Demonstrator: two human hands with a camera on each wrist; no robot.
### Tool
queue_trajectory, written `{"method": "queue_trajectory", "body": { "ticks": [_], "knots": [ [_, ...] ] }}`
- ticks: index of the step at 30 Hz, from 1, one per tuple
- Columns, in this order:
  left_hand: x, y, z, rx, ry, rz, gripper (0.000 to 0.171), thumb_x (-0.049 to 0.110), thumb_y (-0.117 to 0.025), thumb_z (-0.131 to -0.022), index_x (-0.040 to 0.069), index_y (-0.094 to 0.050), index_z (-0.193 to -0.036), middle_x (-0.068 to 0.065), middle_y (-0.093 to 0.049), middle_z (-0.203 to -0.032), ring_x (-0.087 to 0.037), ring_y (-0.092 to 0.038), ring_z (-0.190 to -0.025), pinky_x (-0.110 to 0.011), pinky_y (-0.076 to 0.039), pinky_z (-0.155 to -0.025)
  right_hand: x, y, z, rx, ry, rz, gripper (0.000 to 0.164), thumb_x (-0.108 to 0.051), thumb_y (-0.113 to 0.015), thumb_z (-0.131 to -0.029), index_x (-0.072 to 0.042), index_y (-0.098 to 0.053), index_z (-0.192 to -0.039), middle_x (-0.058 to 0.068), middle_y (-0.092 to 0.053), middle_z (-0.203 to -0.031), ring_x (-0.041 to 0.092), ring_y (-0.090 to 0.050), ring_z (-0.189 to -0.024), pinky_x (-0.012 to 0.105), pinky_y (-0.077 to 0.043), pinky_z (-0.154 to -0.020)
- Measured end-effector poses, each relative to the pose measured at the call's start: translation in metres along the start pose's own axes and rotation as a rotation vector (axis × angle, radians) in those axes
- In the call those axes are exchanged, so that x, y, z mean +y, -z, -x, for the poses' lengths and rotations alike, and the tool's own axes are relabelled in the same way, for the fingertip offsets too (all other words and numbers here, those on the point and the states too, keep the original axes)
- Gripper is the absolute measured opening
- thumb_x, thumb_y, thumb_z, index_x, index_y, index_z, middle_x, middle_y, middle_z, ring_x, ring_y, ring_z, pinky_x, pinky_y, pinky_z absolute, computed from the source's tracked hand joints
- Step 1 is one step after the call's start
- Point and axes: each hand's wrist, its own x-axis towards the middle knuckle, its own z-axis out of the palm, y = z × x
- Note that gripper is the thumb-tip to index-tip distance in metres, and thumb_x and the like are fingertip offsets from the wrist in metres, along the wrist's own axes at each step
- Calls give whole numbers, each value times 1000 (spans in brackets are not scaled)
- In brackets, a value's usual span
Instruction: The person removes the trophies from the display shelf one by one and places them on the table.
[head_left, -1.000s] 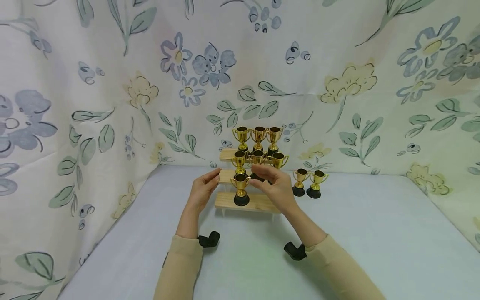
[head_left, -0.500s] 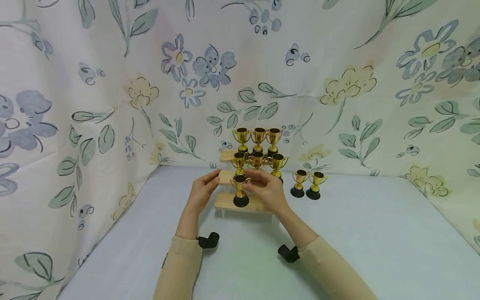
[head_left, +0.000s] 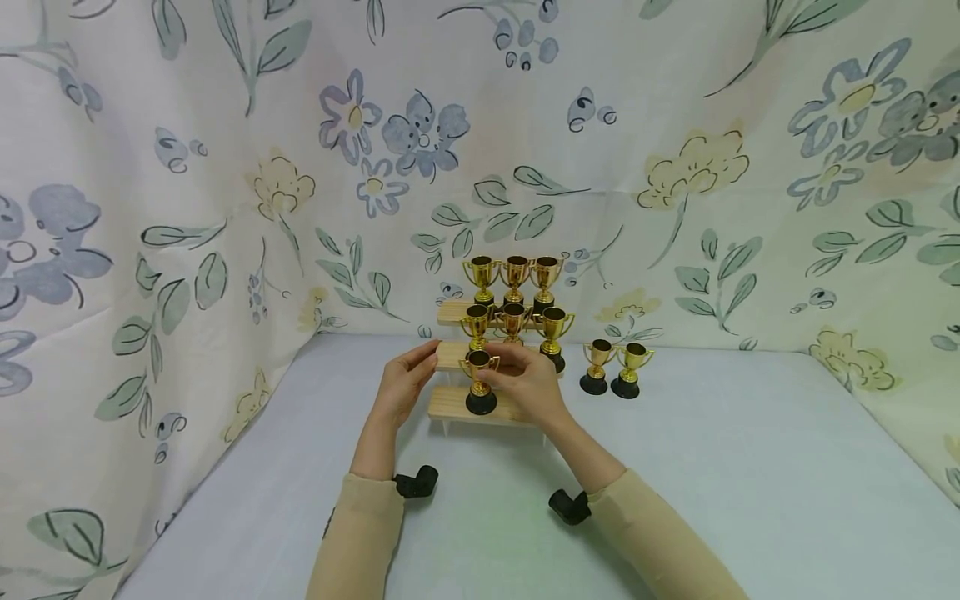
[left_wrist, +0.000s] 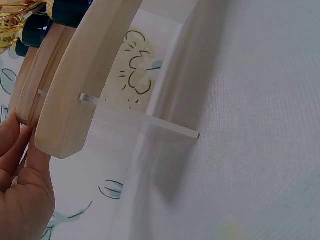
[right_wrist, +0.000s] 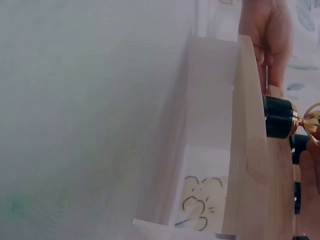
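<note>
Here, the right hand (head_left: 528, 383) pinches the front trophy (head_left: 480, 389), upright on the bottom step (head_left: 447, 403); the left hand (head_left: 401, 386) pinches the middle step (head_left: 451, 356) by its left end; others stand behind.

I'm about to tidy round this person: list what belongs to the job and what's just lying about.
Belongs, it seems:
wooden stand, held at one end by the left hand
front trophy, held by the right hand
six trophies behind it
probably the two trophies beside the stand

Just there:
floral cloth
black wrist devices
</note>
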Motion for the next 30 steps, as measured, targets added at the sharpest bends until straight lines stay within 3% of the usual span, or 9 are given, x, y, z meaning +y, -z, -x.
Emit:
{"method": "queue_trajectory", "body": {
  "ticks": [5,13,19,30],
  "knots": [
    [0,1,1,4,3,-19,45,7,-52,-102,3,-46,-146,-14,-46,-153,-18,-49,-137,-26,-40,-117,2,-1,0,7,1,26,43,-25,-83,-80,-15,-71,-120,12,-75,-108,24,-74,-91,15,-60,-75],
    [-1,0,1,-1,-10,-8,45,5,-51,-102,1,-45,-147,-15,-45,-153,-22,-46,-139,-26,-39,-117,1,-1,1,3,23,27,41,-24,-82,-81,-15,-71,-120,13,-75,-100,19,-73,-86,16,-60,-75],
    [-1,-1,0,9,-7,-4,45,6,-52,-102,2,-46,-146,-15,-46,-153,-17,-51,-134,-26,-40,-117,1,2,3,9,50,23,40,-26,-81,-82,-17,-72,-119,11,-76,-98,13,-73,-83,19,-62,-75],
    [0,-1,1,0,-15,-4,45,5,-52,-102,1,-46,-146,-15,-45,-154,-23,-45,-140,-28,-39,-118,0,15,10,7,42,2,41,-25,-81,-82,-16,-72,-120,12,-75,-97,6,-71,-80,19,-62,-75]
  ]
}}
